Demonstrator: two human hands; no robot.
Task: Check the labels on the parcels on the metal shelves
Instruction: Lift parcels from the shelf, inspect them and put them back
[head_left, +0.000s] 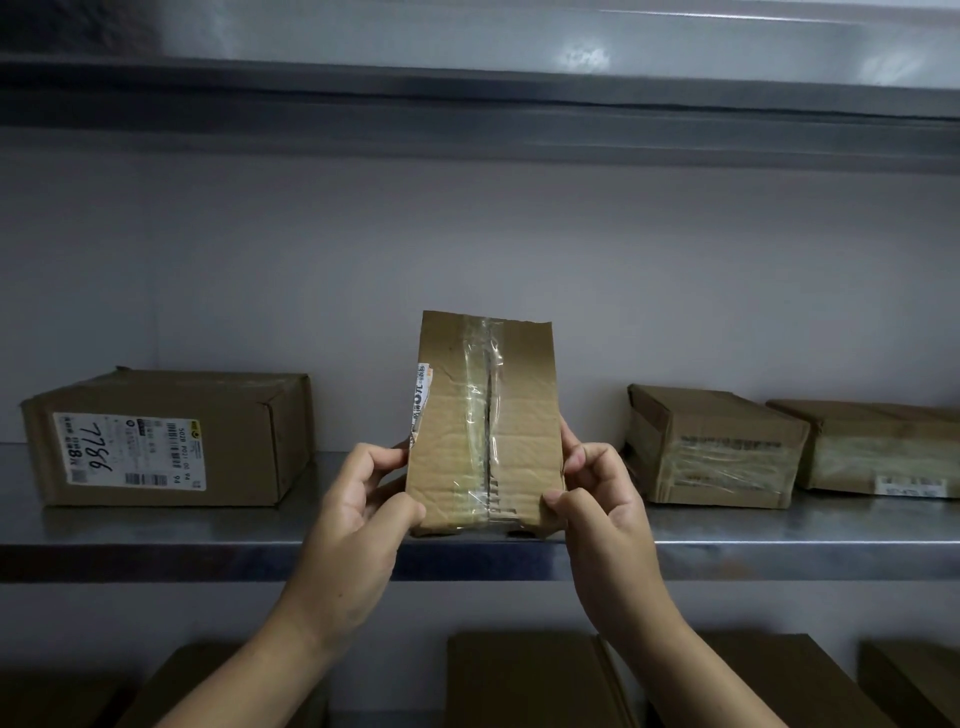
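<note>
A small brown cardboard parcel (483, 415) stands upright at the front of the metal shelf (208, 540), its taped seam facing me. A white label wraps round its left edge, and only a strip of it shows. My left hand (358, 504) grips the parcel's lower left edge, thumb on the front. Gripping the lower right edge is my right hand (602, 504), thumb on the front near the bottom corner. On the shelf to the left lies a bigger box (166, 441) with a white label marked 7786.
Two taped flat parcels (717, 447) (883, 447) lie on the shelf at the right. Another metal shelf (467, 114) runs overhead. Several cardboard boxes (524, 675) sit on the level below. A pale wall closes the back.
</note>
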